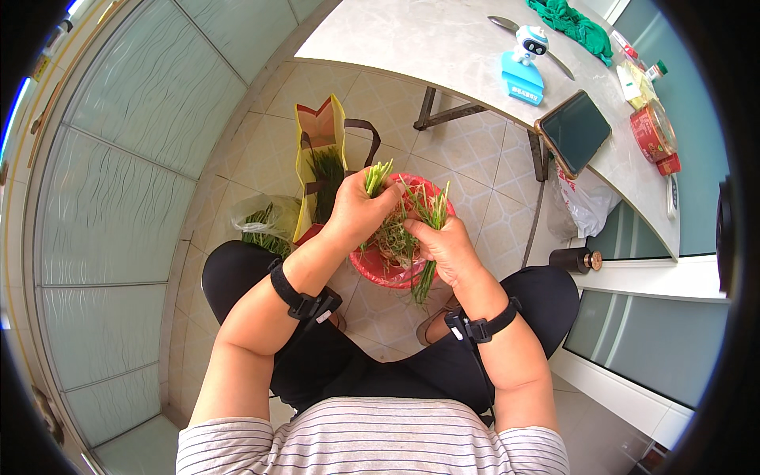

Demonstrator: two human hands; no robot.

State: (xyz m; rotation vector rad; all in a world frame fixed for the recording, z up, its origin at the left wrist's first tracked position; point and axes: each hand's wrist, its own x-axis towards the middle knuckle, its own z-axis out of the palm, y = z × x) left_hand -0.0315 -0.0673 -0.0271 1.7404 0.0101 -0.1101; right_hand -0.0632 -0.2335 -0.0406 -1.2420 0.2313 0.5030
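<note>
My left hand (362, 207) is closed round a small bunch of chives (378, 177), whose cut-looking pale green ends point up and away from me. A looser bunch of chives (432, 207) is gripped in my right hand (448, 247); its pale ends fan out above the thumb and its darker leaves (424, 286) hang below the fingers. Both hands are over a red basin (378, 275), the right one at its right side. Inside the basin lies a heap of straw-coloured and green plant scraps (393, 240), partly hidden by my hands.
Left of the basin stand a yellow tote bag (303, 188) with long greens inside and a clear plastic bag (273, 215) of greens. A table (412, 47) ahead holds a phone (575, 133), a blue-and-white robot figure (524, 67) and a green cloth (576, 30). A dark bottle (571, 260) is at right.
</note>
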